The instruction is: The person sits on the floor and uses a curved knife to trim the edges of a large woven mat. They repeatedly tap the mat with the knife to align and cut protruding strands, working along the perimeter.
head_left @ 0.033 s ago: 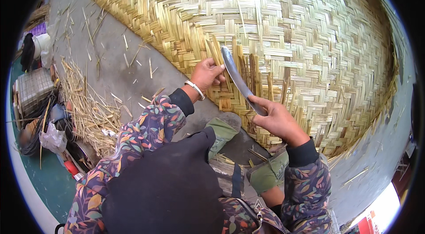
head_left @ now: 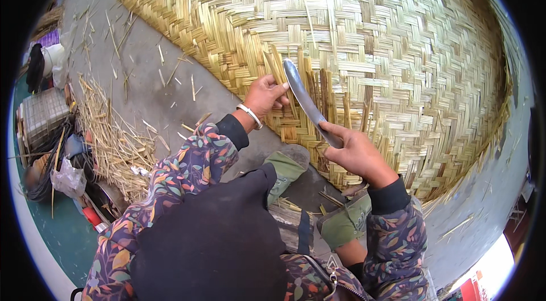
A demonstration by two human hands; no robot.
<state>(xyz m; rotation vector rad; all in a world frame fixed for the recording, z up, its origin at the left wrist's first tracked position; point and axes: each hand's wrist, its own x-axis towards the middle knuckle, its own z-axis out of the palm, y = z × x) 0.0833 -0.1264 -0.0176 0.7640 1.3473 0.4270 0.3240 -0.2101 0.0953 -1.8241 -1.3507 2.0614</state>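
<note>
Clock directions are taken from the centre of the view. The woven mat is spread from 11 o'clock round to 4, its near border crossed by both hands. At 12 o'clock, a pale strip at this border is pinched between thumb and fingers of the left hand. At 4 o'clock, the curved blade is gripped near its lower end by the right hand, its tip directed toward 11. Whether thumb and metal touch cannot be told. For good control, the strip should be held steady, the blade guided flat along the weave, and the left thumb kept off its edge. Loose straw is heaped at 9 o'clock.
</note>
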